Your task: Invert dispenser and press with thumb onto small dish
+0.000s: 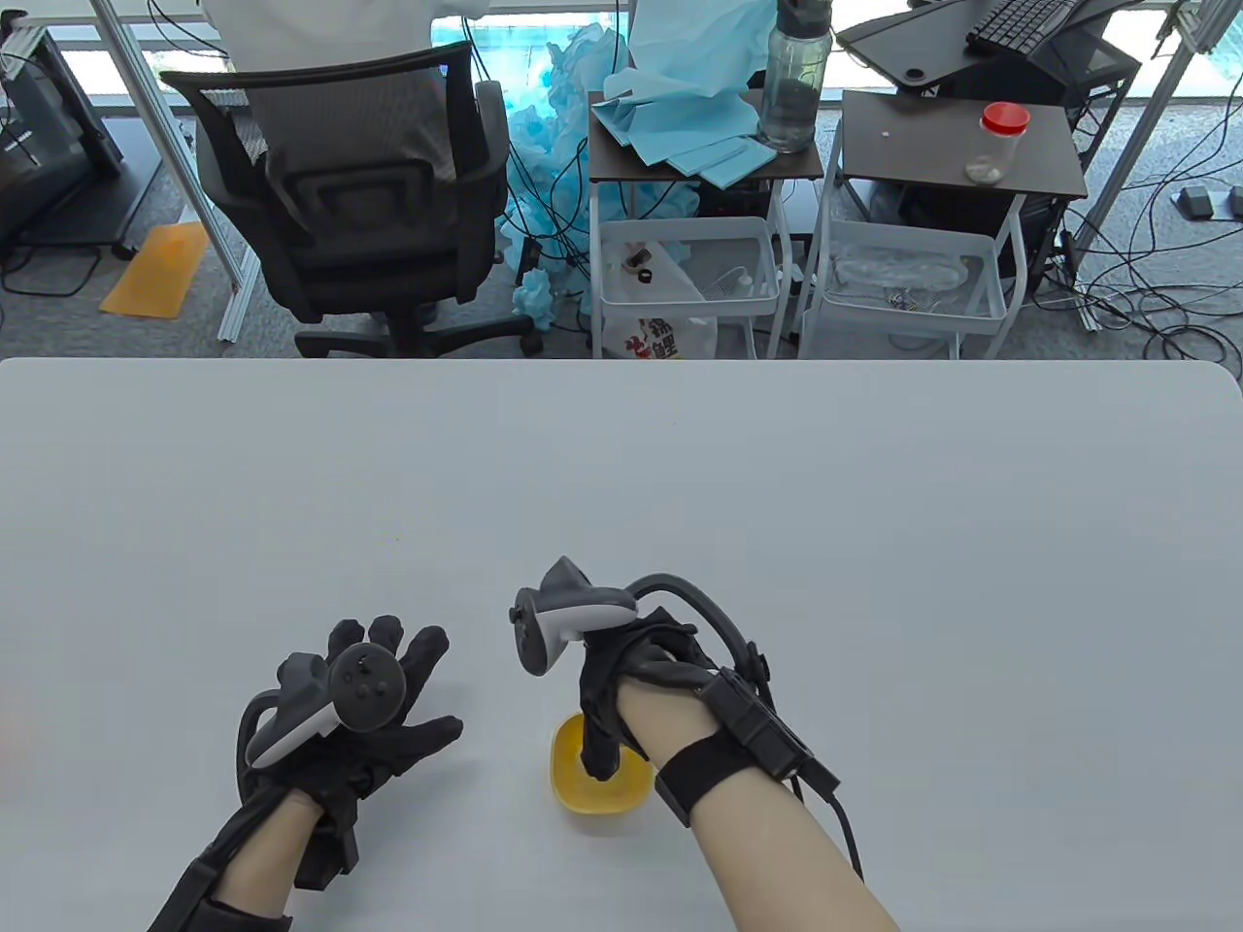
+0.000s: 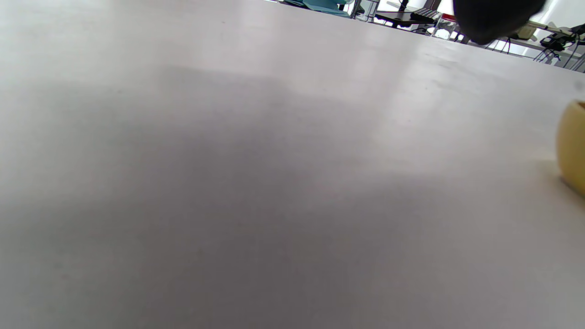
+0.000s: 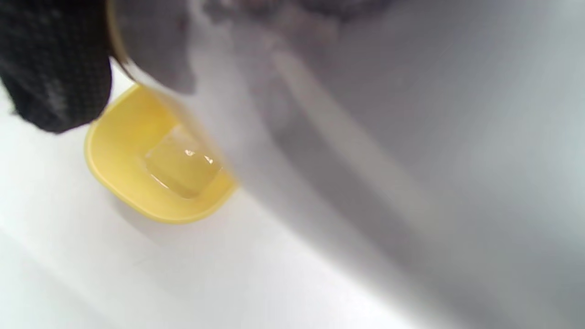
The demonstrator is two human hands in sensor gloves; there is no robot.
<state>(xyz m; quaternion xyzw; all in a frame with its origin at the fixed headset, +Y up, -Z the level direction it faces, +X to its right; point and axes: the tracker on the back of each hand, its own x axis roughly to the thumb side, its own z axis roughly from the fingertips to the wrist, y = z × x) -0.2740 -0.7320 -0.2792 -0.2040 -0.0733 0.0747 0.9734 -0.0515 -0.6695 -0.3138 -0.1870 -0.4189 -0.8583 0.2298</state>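
A small yellow dish (image 1: 604, 798) stands near the table's front edge. My right hand (image 1: 610, 714) hovers just above it, fingers curled, with one gloved digit (image 1: 598, 755) pointing down into the dish. In the table view the hand hides the dispenser. In the right wrist view a grey blurred body, apparently the dispenser (image 3: 365, 137), fills the frame close to the lens above the dish (image 3: 114, 183), which holds a clear puddle (image 3: 183, 168). My left hand (image 1: 388, 680) rests flat on the table left of the dish, fingers spread, holding nothing.
The white table (image 1: 777, 505) stretches far behind the hands. Behind its far edge are an office chair (image 1: 350, 194) and two small carts (image 1: 699, 262). The left wrist view shows the dish's side (image 2: 573, 146) at its right edge.
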